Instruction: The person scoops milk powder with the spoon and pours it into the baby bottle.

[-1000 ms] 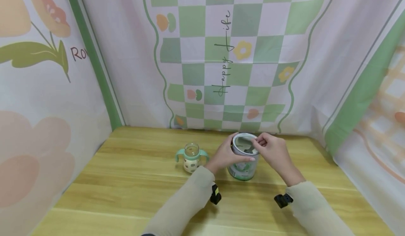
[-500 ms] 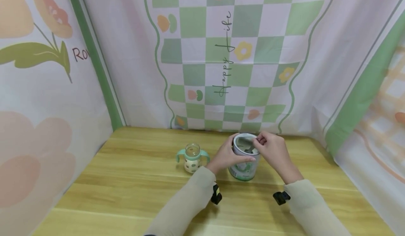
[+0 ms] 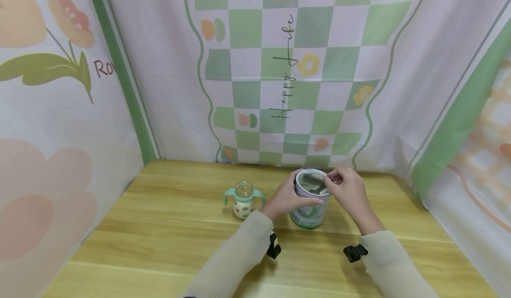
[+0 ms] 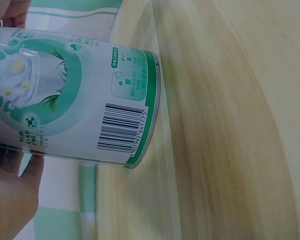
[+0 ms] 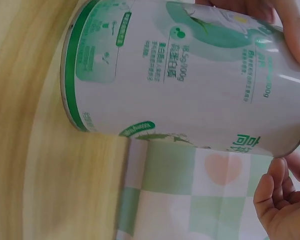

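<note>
A white-and-green milk powder can (image 3: 310,216) stands on the table in the head view, its top uncovered. My left hand (image 3: 284,197) grips the can near its rim, thumb across the front. At the right of the rim, my right hand (image 3: 349,191) pinches the handle of a grey scoop (image 3: 317,191), whose lower part is inside the can. In the right wrist view the curled fingers (image 5: 277,175) are close to the rim; the scoop is hidden there. The left wrist view shows the can's barcode side (image 4: 122,127).
Left of the can stands a baby bottle (image 3: 243,205) with green handles and an uncovered top. Both rest on a wooden table (image 3: 159,236). A green-checked cloth (image 3: 287,89) hangs behind the table's back edge.
My right hand has shifted slightly at the can's right rim, and the scoop shows at a changed angle inside. My left hand keeps its grip on the can.
</note>
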`<state>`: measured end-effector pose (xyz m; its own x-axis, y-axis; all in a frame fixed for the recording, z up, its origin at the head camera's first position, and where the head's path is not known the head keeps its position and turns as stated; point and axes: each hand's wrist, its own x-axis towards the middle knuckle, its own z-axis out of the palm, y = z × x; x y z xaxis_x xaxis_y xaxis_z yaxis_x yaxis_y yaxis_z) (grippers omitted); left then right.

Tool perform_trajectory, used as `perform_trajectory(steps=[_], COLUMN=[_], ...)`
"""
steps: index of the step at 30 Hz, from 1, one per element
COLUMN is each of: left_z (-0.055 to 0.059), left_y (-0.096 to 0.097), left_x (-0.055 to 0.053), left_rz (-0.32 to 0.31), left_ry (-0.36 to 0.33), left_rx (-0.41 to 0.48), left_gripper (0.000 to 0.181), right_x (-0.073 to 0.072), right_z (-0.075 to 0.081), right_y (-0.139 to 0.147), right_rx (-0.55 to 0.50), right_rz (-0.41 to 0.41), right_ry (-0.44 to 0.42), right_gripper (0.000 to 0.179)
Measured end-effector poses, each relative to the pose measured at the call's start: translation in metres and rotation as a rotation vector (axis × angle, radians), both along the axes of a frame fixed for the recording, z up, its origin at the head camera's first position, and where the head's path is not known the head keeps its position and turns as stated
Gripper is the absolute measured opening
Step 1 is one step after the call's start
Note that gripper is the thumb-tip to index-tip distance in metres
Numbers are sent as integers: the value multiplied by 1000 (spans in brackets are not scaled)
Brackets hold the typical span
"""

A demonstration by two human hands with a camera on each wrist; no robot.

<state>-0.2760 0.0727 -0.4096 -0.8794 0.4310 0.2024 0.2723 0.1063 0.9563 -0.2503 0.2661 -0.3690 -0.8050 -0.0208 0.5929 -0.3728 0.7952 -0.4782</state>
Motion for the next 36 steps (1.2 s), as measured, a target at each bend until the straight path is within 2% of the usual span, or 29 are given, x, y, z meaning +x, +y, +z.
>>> perform_trajectory(steps=[4,10,13,21,29,36], left_z=[1,2,2,0,4,11], left_y=[0,-1,-1,-1,-5,-17], left_x=[1,3,4,0,4,7], left_rz=[7,13,13,11,-32,21], left_ry=[-12,-23,-25,-2,17,-22], left_rx=[-12,-33,-35,-35,-33,-130], left_gripper=[91,91,92,92,93,102], right_x=[2,3,3,2,2,4], right_z=[-4,-7,-7,-9,-14,-13], right_y=[1,2,3,3,2,6], right_rx=[-58,-232,-269,-285,-416,-455], right_rz=[-19,-26,-17,-16,-11,26], right_ry=[-37,-208,-260,-279,-363,-405], right_gripper=[14,40,49,55,64,71])
